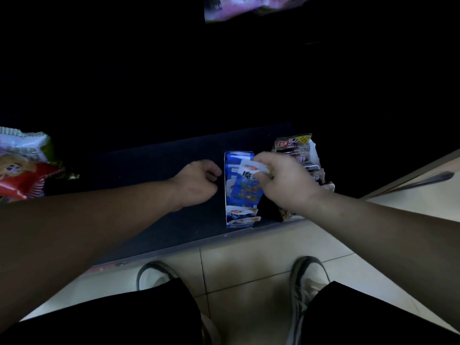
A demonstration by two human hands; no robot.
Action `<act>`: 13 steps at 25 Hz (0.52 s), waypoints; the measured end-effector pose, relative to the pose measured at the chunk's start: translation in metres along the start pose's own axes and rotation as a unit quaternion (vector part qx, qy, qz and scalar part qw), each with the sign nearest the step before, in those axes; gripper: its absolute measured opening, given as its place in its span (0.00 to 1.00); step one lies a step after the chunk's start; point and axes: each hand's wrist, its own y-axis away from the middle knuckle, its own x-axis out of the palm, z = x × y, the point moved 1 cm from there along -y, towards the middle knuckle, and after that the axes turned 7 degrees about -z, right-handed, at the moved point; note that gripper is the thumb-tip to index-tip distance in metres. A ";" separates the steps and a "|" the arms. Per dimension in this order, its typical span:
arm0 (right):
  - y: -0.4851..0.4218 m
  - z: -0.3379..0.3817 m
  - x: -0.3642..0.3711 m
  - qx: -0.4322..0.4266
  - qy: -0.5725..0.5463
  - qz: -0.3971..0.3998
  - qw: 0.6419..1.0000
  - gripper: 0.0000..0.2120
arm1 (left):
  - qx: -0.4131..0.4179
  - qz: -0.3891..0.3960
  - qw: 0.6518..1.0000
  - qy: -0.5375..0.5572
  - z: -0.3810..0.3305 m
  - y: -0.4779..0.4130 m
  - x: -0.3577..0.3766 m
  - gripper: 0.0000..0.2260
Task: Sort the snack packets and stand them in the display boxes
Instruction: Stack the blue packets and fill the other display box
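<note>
Seen from the head, the right hand (283, 185) pinches a white-and-blue packet (250, 168) over the blue box (239, 216). This box stands on the dark counter (161, 158) with blue packets upright inside, and a second box (315, 155) stands just beside it at 3 o'clock. The left hand (199, 183), at the blue box's 9 o'clock, has curled fingers, and I cannot tell whether it grips anything; loose snack bags (22, 165) lie at the view's 9 o'clock

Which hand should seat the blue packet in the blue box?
Right: the right hand pinches the blue packet over the blue display box; the left hand sits empty beside its left wall.
</note>
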 end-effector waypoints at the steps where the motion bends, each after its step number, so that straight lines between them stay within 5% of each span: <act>1: -0.001 0.000 0.007 -0.001 0.002 0.019 1.000 0.07 | 0.014 -0.001 1.000 0.013 -0.003 0.001 0.002 0.17; 5: -0.012 -0.009 0.019 0.045 0.007 0.034 0.998 0.13 | 0.039 0.015 0.997 0.059 -0.012 0.005 0.004 0.18; 9: -0.015 -0.019 0.023 0.164 -0.120 0.084 0.976 0.26 | 0.041 0.068 0.996 0.030 -0.013 0.004 0.009 0.24; 13: -0.011 -0.026 0.015 0.199 -0.128 0.068 0.969 0.26 | 0.046 0.093 0.995 -0.004 -0.015 0.002 0.017 0.30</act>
